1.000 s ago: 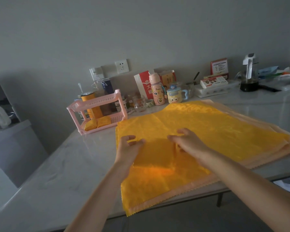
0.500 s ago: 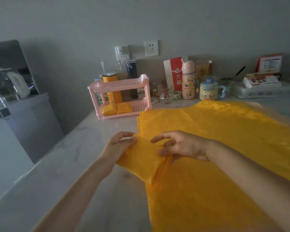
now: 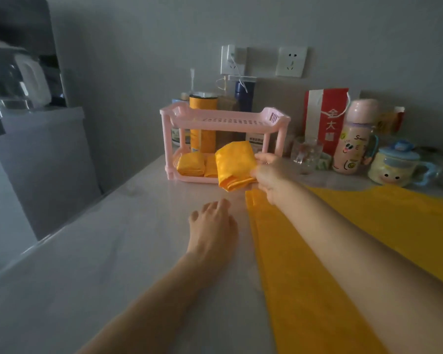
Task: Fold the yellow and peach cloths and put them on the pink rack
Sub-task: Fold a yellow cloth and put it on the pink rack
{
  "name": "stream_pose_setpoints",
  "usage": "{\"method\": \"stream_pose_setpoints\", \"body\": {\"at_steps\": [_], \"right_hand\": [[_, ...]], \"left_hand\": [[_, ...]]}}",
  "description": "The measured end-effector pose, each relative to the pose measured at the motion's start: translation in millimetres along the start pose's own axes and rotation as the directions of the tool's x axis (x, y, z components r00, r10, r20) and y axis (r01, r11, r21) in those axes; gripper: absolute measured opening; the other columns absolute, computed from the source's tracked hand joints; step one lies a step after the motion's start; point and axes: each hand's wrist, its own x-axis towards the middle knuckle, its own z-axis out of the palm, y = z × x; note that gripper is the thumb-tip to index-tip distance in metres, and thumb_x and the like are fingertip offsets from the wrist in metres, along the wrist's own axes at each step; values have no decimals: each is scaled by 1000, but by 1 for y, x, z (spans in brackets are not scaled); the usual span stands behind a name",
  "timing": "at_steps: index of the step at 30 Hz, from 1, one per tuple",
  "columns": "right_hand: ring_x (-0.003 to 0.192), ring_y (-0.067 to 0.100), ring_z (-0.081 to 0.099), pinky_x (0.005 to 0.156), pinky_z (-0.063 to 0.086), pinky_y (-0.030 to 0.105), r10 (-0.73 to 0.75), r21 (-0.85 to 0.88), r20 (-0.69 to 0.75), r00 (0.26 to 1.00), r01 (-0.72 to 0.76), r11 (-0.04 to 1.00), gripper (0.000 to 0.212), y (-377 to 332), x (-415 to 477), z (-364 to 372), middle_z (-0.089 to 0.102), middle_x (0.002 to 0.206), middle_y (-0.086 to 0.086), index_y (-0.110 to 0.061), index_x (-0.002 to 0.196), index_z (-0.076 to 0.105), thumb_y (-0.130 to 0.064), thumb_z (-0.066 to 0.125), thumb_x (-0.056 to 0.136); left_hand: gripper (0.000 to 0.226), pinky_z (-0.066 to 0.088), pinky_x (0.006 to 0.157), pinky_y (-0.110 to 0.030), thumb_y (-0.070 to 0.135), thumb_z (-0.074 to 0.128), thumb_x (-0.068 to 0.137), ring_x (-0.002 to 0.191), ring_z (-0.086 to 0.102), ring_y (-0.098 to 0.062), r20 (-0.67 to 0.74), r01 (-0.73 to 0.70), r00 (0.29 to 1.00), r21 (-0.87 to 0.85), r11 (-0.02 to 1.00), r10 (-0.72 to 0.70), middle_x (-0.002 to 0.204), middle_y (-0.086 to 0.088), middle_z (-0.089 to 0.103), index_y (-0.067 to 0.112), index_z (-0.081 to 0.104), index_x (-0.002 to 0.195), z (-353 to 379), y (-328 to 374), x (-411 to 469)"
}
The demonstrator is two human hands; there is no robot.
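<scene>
My right hand (image 3: 269,175) grips a folded yellow cloth (image 3: 234,167) and holds it in the air just in front of the pink rack (image 3: 225,121), level with its lower shelf. Two folded yellow cloths (image 3: 191,164) lie side by side on that lower shelf; the second is partly hidden behind the held one. The rack's top shelf holds nothing. My left hand (image 3: 212,221) rests flat on the marble table (image 3: 100,264), fingers spread, left of the spread yellow cloth (image 3: 356,251) that covers the right side of the table.
Behind the rack stand a yellow can (image 3: 202,108) and a dark blue bottle (image 3: 243,98). To its right are a small glass (image 3: 306,154), a red bag (image 3: 326,118), a pink bottle (image 3: 353,139) and a duck mug (image 3: 397,167). A kettle (image 3: 13,75) sits on a grey cabinet at left.
My right hand has lifted the folded yellow cloth away from the spread pile and carried it forward to the rack. My left hand let go of it and now lies on the table.
</scene>
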Motion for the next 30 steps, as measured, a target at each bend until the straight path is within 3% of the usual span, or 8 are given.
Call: {"method": "stream_pose_setpoints", "body": {"at_steps": [7,12,14,16,18,21,25,30], "right_hand": [[127,26,44,103,41,39,-314,-505,-189,930,182,844,42,8,52,21,32,149,0,-12,134,46,-1,44,93],[114,29,54,96,46,36,-170,-485,-318,933,-6,875,30,19,78,36,57,126,12,-6,123,54,-11,43,95],[113,35,52,96,41,42,-205,-700,-222,953,-10,714,29,25,80,38,56,121,18,-2,118,55,-11,46,92],[121,37,43,101,33,47,-353,-934,-54,934,78,349,32,31,75,40,48,129,21,-3,118,55,-14,49,89],[127,35,38,106,31,47,-448,-985,80,890,140,102,32,31,71,42,43,135,17,-5,122,54,-15,50,91],[122,31,46,99,41,42,-194,-946,183,964,226,232,41,37,76,47,48,134,14,-10,130,46,-33,30,100],[132,37,35,106,34,48,109,-972,190,976,171,164,69,37,78,51,28,149,18,-11,147,20,-56,8,95],[122,30,48,96,41,39,-263,-887,364,893,419,193,44,19,57,70,47,136,15,-9,136,38,-33,28,101]], "left_hand": [[29,25,104,-37,24,32,96,120,41,-20,38,-25,999,128,991,20,128,-1,49,16,45,120,6,-5,4],[38,25,105,-40,27,22,92,119,41,-20,46,-34,999,126,991,29,125,-1,49,16,47,119,7,-7,4],[37,39,92,-45,24,31,79,101,56,-23,17,-41,999,95,995,39,103,-3,60,14,59,100,8,-7,4],[18,51,69,-44,23,49,63,72,63,-22,-85,-48,995,99,994,56,73,-1,63,15,63,72,13,-10,5],[14,52,69,-45,20,53,64,72,64,-22,-79,-43,996,65,997,48,73,-1,63,15,63,72,13,-10,6],[23,39,94,-48,17,45,84,102,56,-25,-2,-41,999,72,997,41,101,-4,60,12,60,100,8,-6,6],[15,52,68,-44,21,55,60,69,63,-23,-62,-32,997,74,997,36,69,-2,62,15,64,70,15,-9,7],[33,38,91,-41,20,34,73,97,57,-25,5,-10,1000,54,999,10,96,-4,61,13,59,93,8,-8,8]]}}
